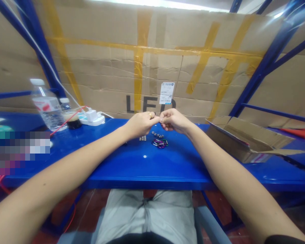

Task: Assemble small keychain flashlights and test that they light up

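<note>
My left hand (141, 122) and my right hand (175, 120) meet fingertip to fingertip above the blue table (122, 166). Both are closed in a pinch, and whatever sits between the fingertips is too small or too hidden to make out. Below them on the table lies a small heap of purple and green carabiners (160, 144). Just behind the heap is a loose row of small shiny metal pieces (158, 135). A second cluster of small metal pieces (142, 138) rests to its left, under my left hand.
An open cardboard box (234, 144) stands on the right. At left are a water bottle (47, 110), a cup of dark liquid (73, 122) and a white power strip (98, 119) with cables. A large cardboard sheet (104, 74) and blue metal posts (265, 69) close off the back.
</note>
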A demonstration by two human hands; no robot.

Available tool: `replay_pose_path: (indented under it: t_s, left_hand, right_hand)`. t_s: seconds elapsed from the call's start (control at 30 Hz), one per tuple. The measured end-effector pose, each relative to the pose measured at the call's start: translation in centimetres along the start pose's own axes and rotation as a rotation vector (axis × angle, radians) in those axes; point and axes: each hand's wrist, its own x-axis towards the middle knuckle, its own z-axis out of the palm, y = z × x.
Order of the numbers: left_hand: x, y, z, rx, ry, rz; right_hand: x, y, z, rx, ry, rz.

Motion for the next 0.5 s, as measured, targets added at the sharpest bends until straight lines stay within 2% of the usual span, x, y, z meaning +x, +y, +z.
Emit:
replay_pose_path:
  t_s: [0.2, 0.5]
  left_hand:
    - [0.12, 0.04, 0.04, -0.054, 0.019, -0.004]
    - [0.41, 0.14, -0.10, -0.035, 0.037, -0.010]
  right_hand:
    - [0.19, 0.04, 0.06, 0.107, -0.046, 0.081]
    - [0.41, 0.46, 0.27, 0.139, 0.006, 0.078]
